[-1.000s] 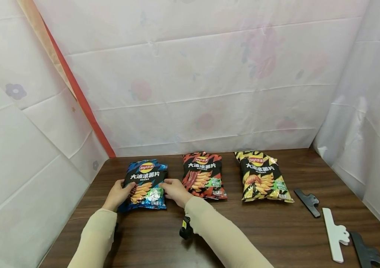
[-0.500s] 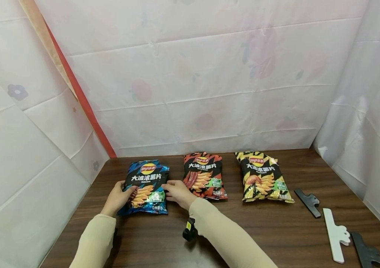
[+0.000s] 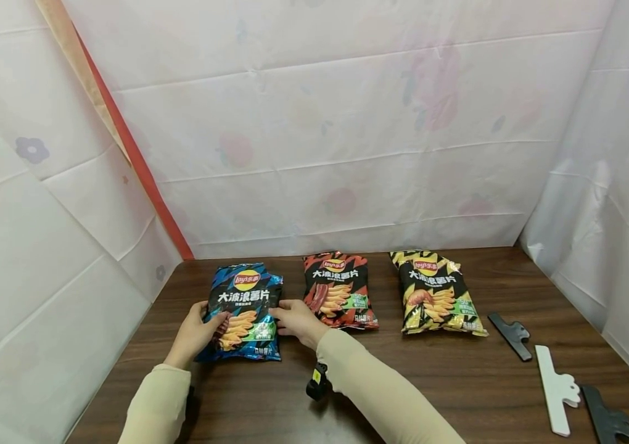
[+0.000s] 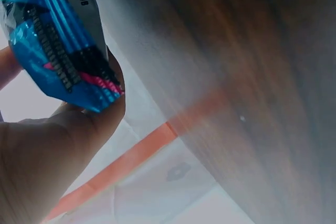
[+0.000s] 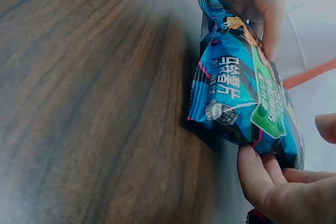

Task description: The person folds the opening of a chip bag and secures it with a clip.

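A blue-and-black bag of potato chips (image 3: 245, 311) stands tilted up at the left of the table, its printed front towards me. My left hand (image 3: 192, 333) grips its left edge, thumb across the front and fingers behind. At the right edge, my right hand (image 3: 299, 322) touches the bag with its fingertips. In the right wrist view the fingers (image 5: 257, 179) lie against the bag's side, while the thumb is apart from it. The left wrist view catches the bag's crimped lower corner (image 4: 68, 56) in the left hand.
A red chip bag (image 3: 337, 293) lies just right of the right hand, and a yellow one (image 3: 435, 296) farther right. Near the right table edge are a small black clip (image 3: 510, 336), a white clip (image 3: 555, 390) and a larger black clip (image 3: 605, 416). White sheets enclose the table.
The blue bag has come slightly nearer and to the right, its front tilting up more. The right hand has shifted right, its fingers moving off the bag's front to its edge.
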The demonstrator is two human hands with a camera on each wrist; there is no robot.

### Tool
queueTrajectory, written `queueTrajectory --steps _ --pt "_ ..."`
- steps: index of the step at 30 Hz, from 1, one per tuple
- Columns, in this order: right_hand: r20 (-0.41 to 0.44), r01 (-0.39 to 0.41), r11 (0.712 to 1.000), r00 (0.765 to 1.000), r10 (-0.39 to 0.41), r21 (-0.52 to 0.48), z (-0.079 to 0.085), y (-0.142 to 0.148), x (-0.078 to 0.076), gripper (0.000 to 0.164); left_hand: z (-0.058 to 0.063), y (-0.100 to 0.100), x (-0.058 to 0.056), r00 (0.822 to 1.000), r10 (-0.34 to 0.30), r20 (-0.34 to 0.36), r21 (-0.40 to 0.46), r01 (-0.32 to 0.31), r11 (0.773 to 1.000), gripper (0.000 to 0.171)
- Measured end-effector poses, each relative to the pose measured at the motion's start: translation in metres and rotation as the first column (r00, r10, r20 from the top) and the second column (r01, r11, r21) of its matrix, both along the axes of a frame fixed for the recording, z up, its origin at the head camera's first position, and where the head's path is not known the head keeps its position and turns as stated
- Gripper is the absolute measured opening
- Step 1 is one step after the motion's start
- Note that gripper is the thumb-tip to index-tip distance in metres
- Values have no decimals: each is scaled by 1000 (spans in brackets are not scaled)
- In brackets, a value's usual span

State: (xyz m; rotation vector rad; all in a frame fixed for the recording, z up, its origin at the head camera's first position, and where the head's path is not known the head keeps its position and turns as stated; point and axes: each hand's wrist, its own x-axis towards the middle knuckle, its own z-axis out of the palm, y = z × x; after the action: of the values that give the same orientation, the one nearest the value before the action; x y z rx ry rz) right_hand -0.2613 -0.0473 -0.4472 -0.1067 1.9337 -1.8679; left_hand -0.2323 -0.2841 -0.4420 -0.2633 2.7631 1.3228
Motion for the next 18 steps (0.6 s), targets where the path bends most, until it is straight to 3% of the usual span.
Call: queueTrajectory --steps 10,18 --pt "-179 7 990 984 19 144 0 3 14 58 4 4 11 1000 -2 4 29 2 1000 83" --pt "-236 34 979 972 15 199 4 7 22 59 6 7 19 1000 -31 2 4 31 1000 85"
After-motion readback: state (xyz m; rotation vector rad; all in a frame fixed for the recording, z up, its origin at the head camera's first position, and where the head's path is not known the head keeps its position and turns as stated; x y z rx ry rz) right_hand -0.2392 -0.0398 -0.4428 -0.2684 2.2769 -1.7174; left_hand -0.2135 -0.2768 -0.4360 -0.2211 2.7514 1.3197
